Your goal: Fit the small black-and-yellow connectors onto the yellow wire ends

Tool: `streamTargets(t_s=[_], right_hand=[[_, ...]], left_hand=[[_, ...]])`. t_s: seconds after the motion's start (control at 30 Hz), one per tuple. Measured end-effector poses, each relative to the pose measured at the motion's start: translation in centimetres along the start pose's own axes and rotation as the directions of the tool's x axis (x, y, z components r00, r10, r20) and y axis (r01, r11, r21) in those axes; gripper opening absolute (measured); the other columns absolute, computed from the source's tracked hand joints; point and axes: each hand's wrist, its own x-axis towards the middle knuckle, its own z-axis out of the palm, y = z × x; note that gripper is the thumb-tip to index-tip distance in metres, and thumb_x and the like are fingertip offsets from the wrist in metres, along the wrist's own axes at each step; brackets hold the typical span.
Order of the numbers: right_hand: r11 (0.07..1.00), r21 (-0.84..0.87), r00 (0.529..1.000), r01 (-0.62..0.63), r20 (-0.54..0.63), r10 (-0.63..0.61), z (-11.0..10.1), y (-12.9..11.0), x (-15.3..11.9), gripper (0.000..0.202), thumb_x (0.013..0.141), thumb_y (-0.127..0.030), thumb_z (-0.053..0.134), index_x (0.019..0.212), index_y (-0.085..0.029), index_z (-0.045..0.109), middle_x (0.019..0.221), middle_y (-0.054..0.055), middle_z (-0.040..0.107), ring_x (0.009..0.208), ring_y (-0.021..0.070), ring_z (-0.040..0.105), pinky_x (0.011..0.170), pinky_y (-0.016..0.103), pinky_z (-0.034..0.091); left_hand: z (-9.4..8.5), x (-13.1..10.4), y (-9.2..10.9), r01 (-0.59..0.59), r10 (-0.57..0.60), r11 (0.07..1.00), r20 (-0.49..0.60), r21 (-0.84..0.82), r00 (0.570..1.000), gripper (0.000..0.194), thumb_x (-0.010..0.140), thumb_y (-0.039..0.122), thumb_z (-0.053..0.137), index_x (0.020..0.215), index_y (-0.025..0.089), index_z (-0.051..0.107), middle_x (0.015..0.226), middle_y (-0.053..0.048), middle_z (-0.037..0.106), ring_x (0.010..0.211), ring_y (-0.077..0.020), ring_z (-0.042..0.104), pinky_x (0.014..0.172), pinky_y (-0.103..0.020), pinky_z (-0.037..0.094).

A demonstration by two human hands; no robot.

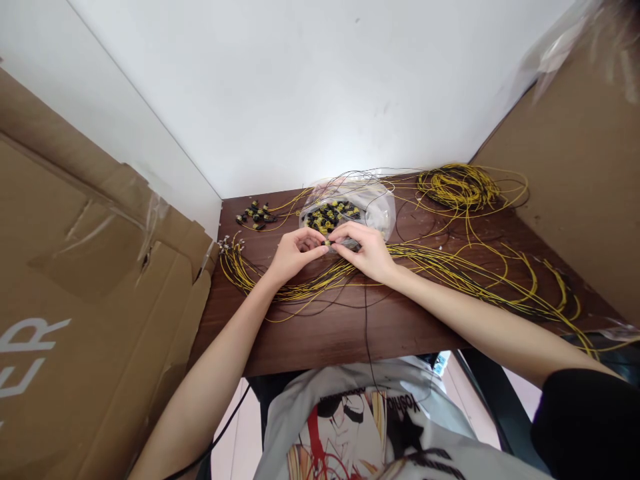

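My left hand [296, 255] and my right hand [364, 250] meet over the middle of the brown table. Between their fingertips is a small black and yellow connector [327, 243], pinched from both sides. Just behind it, a clear plastic bag [380, 207] lies open with many more black and yellow pieces [333, 215] in it. Beneath both hands runs a long bundle of yellow and black wires [310, 290], with pale tips [227, 245] at its left end. Whether a wire enters the held connector is too small to tell.
Several loose connectors [256, 215] sit at the table's back left. A coil of yellow and black wire [457, 188] lies at the back right. Cardboard boxes stand on the left [100, 267] and right [575, 167]. A white wall [320, 87] closes off the back.
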Motion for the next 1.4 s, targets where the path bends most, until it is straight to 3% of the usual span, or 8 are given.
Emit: streamTargets(t_s=[0.47,1.4], right_hand=[[0.999,-0.005,0.998,-0.048,0.029,0.049,-0.24,-0.17,0.07,0.007,0.081,-0.018,0.06,0.087,-0.018,0.064,0.083,0.004,0.067,0.073,0.015,0.061,0.069,0.029,0.051],[0.997,0.036,0.997,0.072,0.004,-0.072,-0.3,-0.39,0.17,0.012,0.084,-0.015,0.056,0.089,-0.019,0.067,0.095,0.008,0.068,0.09,0.0176,0.064,0.083,0.036,0.052]], left_hand=[[-0.07,-0.07,0.19,-0.022,0.021,0.999,0.015,0.031,1.0,0.022,0.067,0.031,0.073,0.08,0.015,0.065,0.065,0.0,0.057,0.057,-0.0087,0.048,0.055,-0.022,0.037],[-0.14,-0.18,0.55,-0.006,0.005,1.0,0.036,0.011,0.999,0.023,0.066,0.031,0.073,0.079,0.014,0.064,0.063,0.001,0.055,0.056,-0.0085,0.047,0.054,-0.021,0.036]])
